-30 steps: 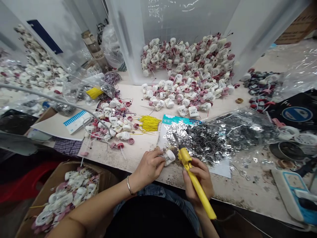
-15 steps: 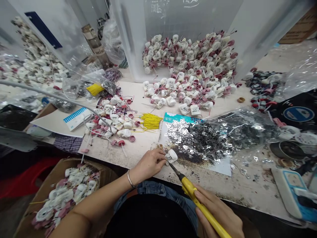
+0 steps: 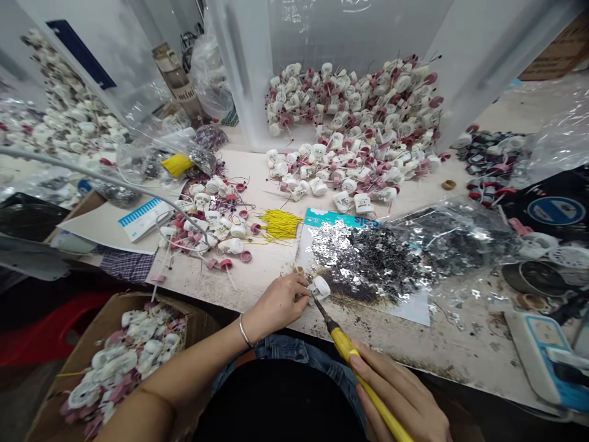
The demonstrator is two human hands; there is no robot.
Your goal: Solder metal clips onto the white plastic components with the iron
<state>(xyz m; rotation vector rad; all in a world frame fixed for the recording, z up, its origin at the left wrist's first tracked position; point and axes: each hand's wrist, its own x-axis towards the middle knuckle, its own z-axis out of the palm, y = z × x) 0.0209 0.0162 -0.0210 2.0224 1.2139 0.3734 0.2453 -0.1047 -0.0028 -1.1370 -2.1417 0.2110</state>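
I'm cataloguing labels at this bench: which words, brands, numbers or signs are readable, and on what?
"mini": on the clear bottle.
Upside-down lettering, possibly ending "als": on the teal strip; not fully readable.
Too small or blurred: the blue label on the black object, printing on the cardboard box, marks on the blue-striped card.

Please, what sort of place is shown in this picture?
Probably an electrical assembly workshop: the right hand holds what looks like a soldering iron, yellow wires lie on the workbench, and white-and-pink plastic parts are heaped farther back.
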